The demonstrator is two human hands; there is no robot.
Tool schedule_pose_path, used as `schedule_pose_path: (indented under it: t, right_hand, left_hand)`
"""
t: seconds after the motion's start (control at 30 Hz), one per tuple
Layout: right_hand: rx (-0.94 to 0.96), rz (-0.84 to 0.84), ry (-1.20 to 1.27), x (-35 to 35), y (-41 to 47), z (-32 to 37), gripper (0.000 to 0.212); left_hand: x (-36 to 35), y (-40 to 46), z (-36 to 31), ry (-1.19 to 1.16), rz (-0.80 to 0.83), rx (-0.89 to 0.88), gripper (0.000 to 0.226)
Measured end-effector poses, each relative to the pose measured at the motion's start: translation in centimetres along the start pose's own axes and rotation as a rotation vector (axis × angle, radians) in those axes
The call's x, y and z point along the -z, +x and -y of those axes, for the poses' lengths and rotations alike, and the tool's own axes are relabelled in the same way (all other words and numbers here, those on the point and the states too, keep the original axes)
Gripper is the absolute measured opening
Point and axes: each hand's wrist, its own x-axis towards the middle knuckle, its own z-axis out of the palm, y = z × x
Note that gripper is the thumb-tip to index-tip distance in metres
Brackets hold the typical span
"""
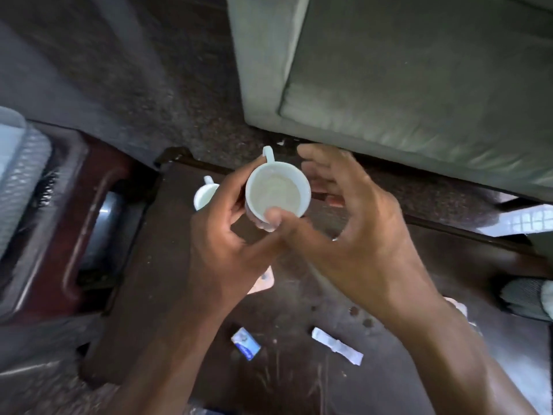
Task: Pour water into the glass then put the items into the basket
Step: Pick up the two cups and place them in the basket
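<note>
Between both hands (227, 235), glossy, seemingly ceramic cup (276, 194)

Dark wooden table (167, 295), scratched top. Near its front edge: small blue-and-white packet (246, 343), and to its right a crumpled white sachet (337, 345), the two apart. Grey-green sofa (419, 85) beyond the far edge. Speckled dark carpet (179, 100) past the far-left corner. Reddish-brown wooden furniture (98, 205) off the left edge.

Dark table (185, 295) bears cup (204, 195), two packets (246, 343).
</note>
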Motion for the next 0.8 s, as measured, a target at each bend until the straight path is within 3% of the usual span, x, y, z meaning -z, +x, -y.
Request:
schedule_pose_path:
  t: [0.23, 0.37, 0.53, 0.63, 0.8]
  right_hand:
    - [-0.102, -0.073, 0.226, -7.2, 5.6, -0.5, 0.039]
    - [-0.236, 0.076, 0.048, -13.1, 8.1, -3.5, 0.065]
    - [-0.230, 0.332, -0.240, -19.0, 9.0, -6.4, 0.108]
    - [-0.225, 0.273, -0.283, -21.4, 8.7, -7.6, 0.105]
    - [-0.266, 0.059, -0.327, -23.8, 8.0, -7.7, 0.078]
  left_hand:
    - [7.4, 1.2, 1.7, 0.076, -0.150, 0.029, 0.069]
    - [11.7, 1.3, 3.2, 0.126, -0.183, 0.050, 0.070]
    - [16.2, 1.5, 4.6, 0.196, -0.203, 0.062, 0.065]
    - [18.5, 1.4, 5.6, 0.239, -0.219, 0.072, 0.066]
    - [21.9, 1.1, 7.1, 0.256, -0.242, 0.087, 0.075]
